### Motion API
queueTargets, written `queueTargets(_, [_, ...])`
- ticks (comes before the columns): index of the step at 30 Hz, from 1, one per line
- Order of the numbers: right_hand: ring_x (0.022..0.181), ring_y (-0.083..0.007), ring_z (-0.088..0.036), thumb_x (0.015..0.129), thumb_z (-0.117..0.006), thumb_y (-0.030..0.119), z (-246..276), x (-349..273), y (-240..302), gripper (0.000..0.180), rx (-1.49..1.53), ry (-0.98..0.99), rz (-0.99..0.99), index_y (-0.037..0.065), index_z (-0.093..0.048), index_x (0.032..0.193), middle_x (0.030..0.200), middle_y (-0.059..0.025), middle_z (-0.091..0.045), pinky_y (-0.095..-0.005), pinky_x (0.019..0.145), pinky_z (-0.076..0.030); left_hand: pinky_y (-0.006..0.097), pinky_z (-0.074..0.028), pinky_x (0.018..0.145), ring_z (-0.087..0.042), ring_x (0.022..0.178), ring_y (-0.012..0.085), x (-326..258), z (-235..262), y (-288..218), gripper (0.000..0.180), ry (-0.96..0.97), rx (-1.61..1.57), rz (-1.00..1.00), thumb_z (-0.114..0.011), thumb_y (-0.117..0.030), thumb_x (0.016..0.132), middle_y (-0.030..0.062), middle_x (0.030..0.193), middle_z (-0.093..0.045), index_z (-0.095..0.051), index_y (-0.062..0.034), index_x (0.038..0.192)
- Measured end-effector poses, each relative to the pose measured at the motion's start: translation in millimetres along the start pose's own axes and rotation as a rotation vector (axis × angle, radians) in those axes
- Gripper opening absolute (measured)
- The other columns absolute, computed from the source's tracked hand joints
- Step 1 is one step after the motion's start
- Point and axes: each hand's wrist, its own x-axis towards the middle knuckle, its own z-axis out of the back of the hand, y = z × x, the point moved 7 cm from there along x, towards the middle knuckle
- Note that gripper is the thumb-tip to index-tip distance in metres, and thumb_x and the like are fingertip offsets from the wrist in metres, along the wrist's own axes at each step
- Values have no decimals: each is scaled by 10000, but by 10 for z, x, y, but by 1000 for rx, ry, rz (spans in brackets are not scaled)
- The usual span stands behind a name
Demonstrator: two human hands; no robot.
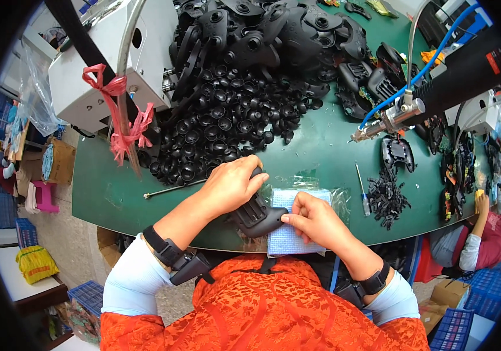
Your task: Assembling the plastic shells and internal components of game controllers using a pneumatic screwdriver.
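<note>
Head view: near the centre of the frame, a black controller shell point(257, 217) sits in the left hand point(233, 184), whose fingers and thumb close round its upper left grip. The shell is tilted, one grip up toward the heap behind and the other down toward the lower right. At that lower right end the right hand point(309, 219) has its thumb tip against the shell and its other fingers curled; whether it pinches anything small there, I cannot tell.

Under the right hand, a pale blue checked cloth point(297, 244) lies on the green desk point(320, 140), just beside the shell. Left of the left hand, a thin metal rod point(171, 189) lies near a pile of small black cups point(215, 126). Across the upper middle of the frame spreads a heap of black shells point(268, 35). Right of centre, a screwdriver point(363, 196) lies just beside a pile of small black pieces point(388, 202). At upper right hangs a black powered tool point(461, 70) with a blue hose point(402, 90).
</note>
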Motion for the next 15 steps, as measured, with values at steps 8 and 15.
queueTargets(8, [505, -198, -561, 848, -757, 190, 11, -17, -7, 302, -113, -79, 103, 25, -512, 910, 594, -78, -558, -362, 509, -441, 447, -511, 743, -650, 873, 381, 8, 15, -31, 233, 21, -6, -40, -624, -247, 939, 166, 915, -654, -595, -33, 1025])
queueTargets(15, [559, -256, -578, 841, -759, 203, 8, -46, 30, 310, -177, -115, 145, 23, -535, 960, 616, -103, -564, -392, 552, -451, 446, -520, 760, -646, 875, 357, -67, 45, -127, 201, -122, 105, -73, -660, -186, 905, 136, 972, -645, -604, -43, 1035])
